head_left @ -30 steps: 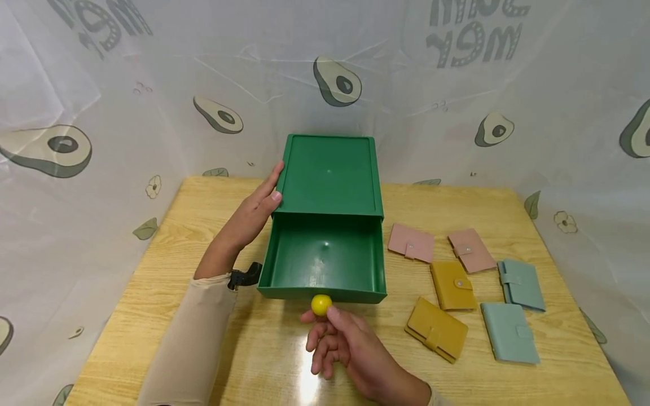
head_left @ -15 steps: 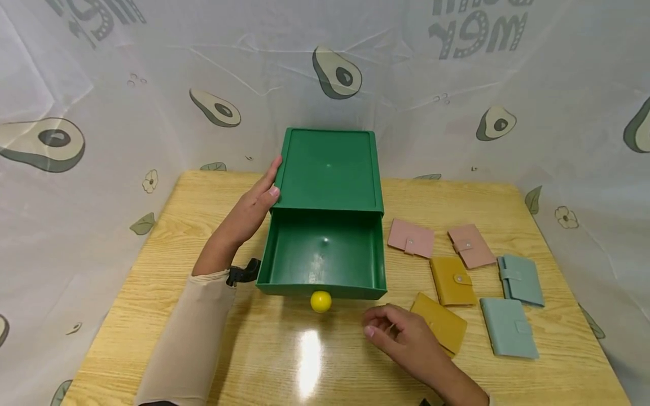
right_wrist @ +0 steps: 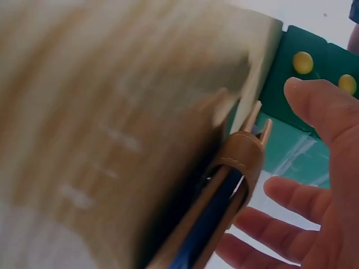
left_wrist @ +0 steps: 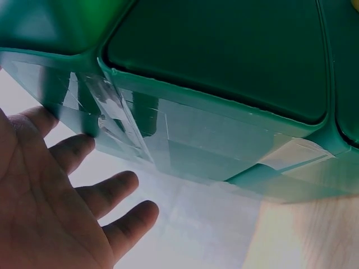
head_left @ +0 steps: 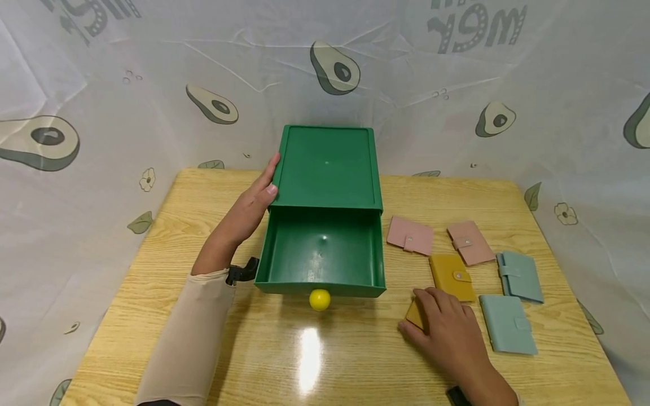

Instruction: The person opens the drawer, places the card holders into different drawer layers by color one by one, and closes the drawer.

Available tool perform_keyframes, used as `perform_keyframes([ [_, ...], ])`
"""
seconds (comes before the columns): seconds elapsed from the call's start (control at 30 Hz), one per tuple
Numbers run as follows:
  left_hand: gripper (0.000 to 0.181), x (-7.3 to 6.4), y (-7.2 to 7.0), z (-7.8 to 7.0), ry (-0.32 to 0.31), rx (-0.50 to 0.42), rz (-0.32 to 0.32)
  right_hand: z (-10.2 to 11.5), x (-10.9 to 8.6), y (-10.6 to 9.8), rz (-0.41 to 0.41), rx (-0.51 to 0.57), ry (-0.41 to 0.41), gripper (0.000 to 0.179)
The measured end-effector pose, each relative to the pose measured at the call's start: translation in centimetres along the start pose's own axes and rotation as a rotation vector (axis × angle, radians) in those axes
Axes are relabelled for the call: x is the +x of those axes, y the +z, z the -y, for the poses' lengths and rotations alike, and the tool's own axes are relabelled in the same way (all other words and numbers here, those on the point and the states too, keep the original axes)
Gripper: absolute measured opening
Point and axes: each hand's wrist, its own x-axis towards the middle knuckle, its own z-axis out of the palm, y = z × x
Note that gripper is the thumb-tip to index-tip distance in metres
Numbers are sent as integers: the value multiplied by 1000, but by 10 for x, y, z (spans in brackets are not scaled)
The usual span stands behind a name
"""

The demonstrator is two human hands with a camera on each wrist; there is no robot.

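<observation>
A green drawer box (head_left: 327, 166) stands on the table, its upper drawer (head_left: 325, 254) pulled out and bare inside, with a round yellow knob (head_left: 320, 300) in front. My left hand (head_left: 249, 211) rests along the box's left side, fingers straight; the left wrist view shows its fingertips (left_wrist: 143, 216) beside the green wall. Over a mustard card wallet (head_left: 416, 314) lies my right hand (head_left: 452, 332), covering most of it. In the right wrist view, the wallet's strap (right_wrist: 244, 157) is near the fingers, while the thumb (right_wrist: 320, 106) stands apart from it.
Right of the box lie another mustard wallet (head_left: 452, 276), two pink wallets (head_left: 410, 235) and two light blue wallets (head_left: 508, 324). A white sheet printed with avocados (head_left: 335, 67) hangs behind the wooden table (head_left: 355, 361).
My right hand has left the yellow knob and moved right, coming down over the nearer mustard wallet. The left hand stays against the box; the drawer remains pulled out.
</observation>
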Motion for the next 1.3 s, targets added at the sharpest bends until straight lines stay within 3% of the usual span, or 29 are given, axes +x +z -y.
perform_keyframes([
  [0.5, 66, -1, 1, -1, 6, -28, 4, -5, -8, 4, 42, -69, 8, 72],
  [0.67, 66, -1, 1, -3, 7, -31, 11, -5, -7, 5, 57, -55, 11, 70],
  [1.07, 67, -1, 1, -1, 10, -36, 16, 0, -4, 5, 8, -31, -1, 63],
  [1.3, 67, -2, 1, -3, 9, -22, 5, 5, 6, -8, 46, 0, 8, 66],
])
